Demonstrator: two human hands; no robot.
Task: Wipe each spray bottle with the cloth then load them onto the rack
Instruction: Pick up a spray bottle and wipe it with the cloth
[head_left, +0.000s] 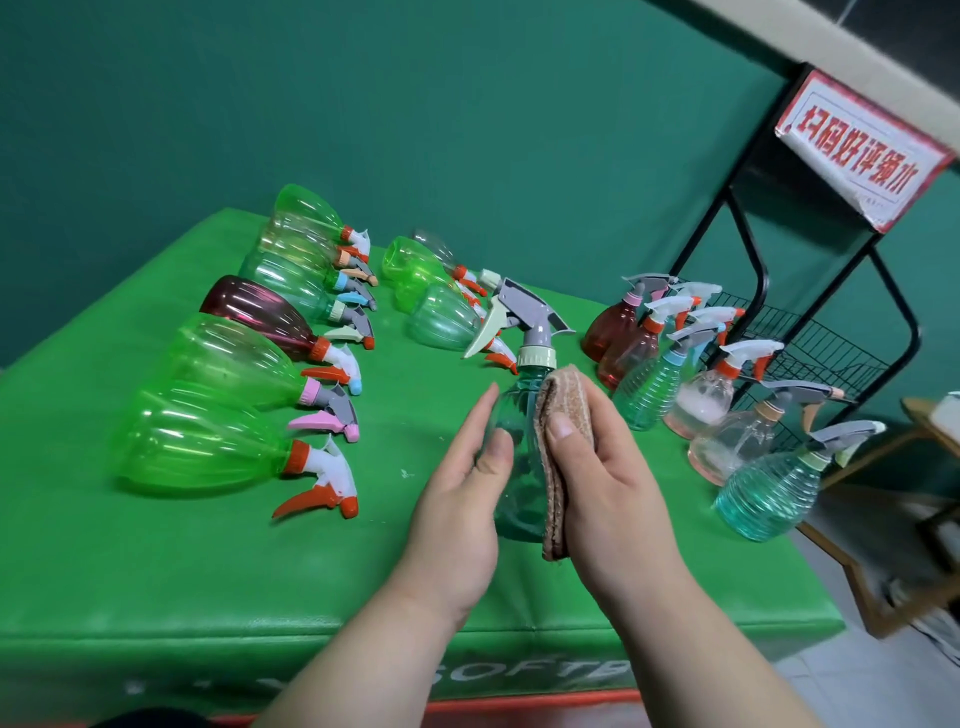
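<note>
My left hand grips a teal spray bottle upright; my right hand pinches a folded brown cloth against it. Left of it, lying bottles seemingly await wiping; right of it, standing bottles await the wire rack.

We cannot see the right flank of the clear teal plastic spray bottle; the folded brownish cloth covers it. Of the right hand we see thumb and palm only, the fingers lying behind the cloth. The left hand hides the bottle's lower left side. The black wire rack loses its lower shelves behind the standing bottles. On the green padded mat, the forearms cover part of the white lettering; we read only "SOFTB". The right edge cuts off a wooden frame and a white object we cannot identify.
</note>
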